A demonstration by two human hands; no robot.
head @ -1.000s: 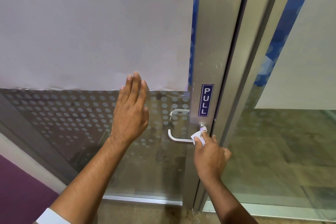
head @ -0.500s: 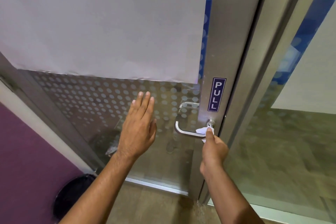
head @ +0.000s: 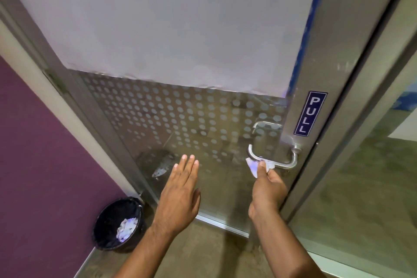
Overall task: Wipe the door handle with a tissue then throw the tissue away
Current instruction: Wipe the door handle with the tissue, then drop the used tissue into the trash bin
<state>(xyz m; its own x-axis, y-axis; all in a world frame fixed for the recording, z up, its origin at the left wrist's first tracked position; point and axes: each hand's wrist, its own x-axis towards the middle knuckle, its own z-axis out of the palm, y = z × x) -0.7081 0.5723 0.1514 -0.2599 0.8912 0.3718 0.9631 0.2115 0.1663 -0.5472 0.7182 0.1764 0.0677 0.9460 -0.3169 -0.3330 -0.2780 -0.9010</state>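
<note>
Fingers [head: 261,168] of the right hand [head: 267,189] are seen pinched on a white tissue [head: 253,166], the thumb on top. Tissue is bunched between the fingertips and pressed against the lower bar of the metal door handle [head: 285,165], toward its left bend; a fold hangs down beside the thumb.

Left hand [head: 180,194] is held flat and empty, fingers straight and close together, pointed up toward the glass door [head: 158,124]. Contact with the glass cannot be told. The two hands are kept well apart.

Lower left, a black bin [head: 106,228] is set on the floor against the purple wall [head: 40,142], near the door's hinge side. Crumpled white paper [head: 126,228] is seen lying inside it.

Farther off, the handle is fixed to the steel door stile [head: 338,52]; a blue "PULL" label [head: 310,113] is stuck just above it. The lower glass is marked with frosted dots; the upper part is covered by a pale sheet [head: 169,18].
</note>
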